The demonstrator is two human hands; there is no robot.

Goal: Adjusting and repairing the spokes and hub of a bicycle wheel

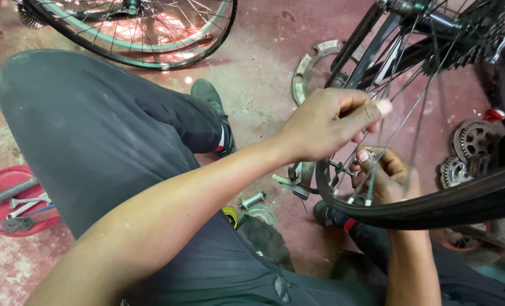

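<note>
Two hands' [334, 122] grip around spokes [377, 153]

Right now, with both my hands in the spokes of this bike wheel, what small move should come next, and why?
Probably steady one spoke with the left hand before doing anything else. That hand pinches among the thin spokes just above the right hand, which reaches through them near the black tyre. What the right fingers grip is too small to tell.

The person wears dark grey trousers [94, 136], a dark shoe [211, 99] with a red-and-white ankle band, and bare forearms.
</note>
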